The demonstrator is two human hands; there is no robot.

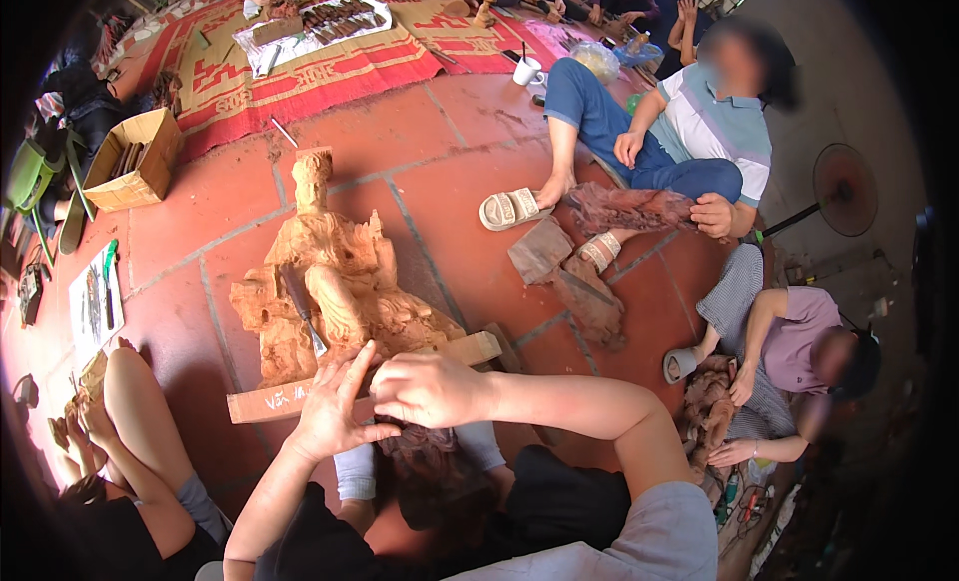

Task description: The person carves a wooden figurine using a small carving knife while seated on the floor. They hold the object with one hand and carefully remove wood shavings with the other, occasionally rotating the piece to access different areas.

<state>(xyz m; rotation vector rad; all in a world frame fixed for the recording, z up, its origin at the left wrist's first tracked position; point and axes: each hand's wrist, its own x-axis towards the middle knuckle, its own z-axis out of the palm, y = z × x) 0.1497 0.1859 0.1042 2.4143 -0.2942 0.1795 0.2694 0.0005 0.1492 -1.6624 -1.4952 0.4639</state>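
A large pale wooden carving of a seated figure (330, 281) lies on the red tiled floor (440, 191), its plank base (262, 403) toward me. Right below me sits a person in a black top with dark hair (432, 473). My left hand (335, 409) rests with fingers spread at the edge of that hair, just over the plank base. The curled fingers of my right hand (430, 387) press down onto the top of the hair; whether they grip any strands is hidden.
A cardboard box (135, 161) and a paper with tools (95, 303) lie at the left. A red patterned mat (300, 66) covers the far floor. Other seated people work on dark carvings (629, 207) at right; a fan (844, 189) stands beyond. Another person's knee (135, 401) is at lower left.
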